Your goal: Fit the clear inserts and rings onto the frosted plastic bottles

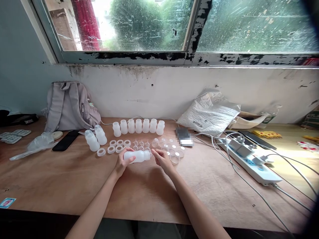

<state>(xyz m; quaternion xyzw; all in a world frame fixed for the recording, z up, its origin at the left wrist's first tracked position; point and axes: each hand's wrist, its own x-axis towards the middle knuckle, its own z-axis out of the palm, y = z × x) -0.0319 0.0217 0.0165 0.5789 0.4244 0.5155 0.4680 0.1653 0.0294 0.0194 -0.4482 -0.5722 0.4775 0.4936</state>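
My left hand [122,163] is wrapped round a frosted white baby bottle [136,156], which lies sideways above the table with its mouth to the right. At that mouth my right hand [162,160] pinches a small clear piece that looks like a nipple; the fingertips partly hide it. Just behind the hands are white collar rings [111,149], clear nipples [141,144] and clear domed caps [175,159], several of each. Farther back stands a row of several open bottles [138,126]. To the left, two capped bottles [92,141] stand close together.
A black phone [65,141], a plastic bag [42,143] and a grey backpack [72,106] are on the left. At right are a silver padded bag [209,111], a power strip [251,164] and loose white cables [251,187]. The table's front edge runs below my forearms.
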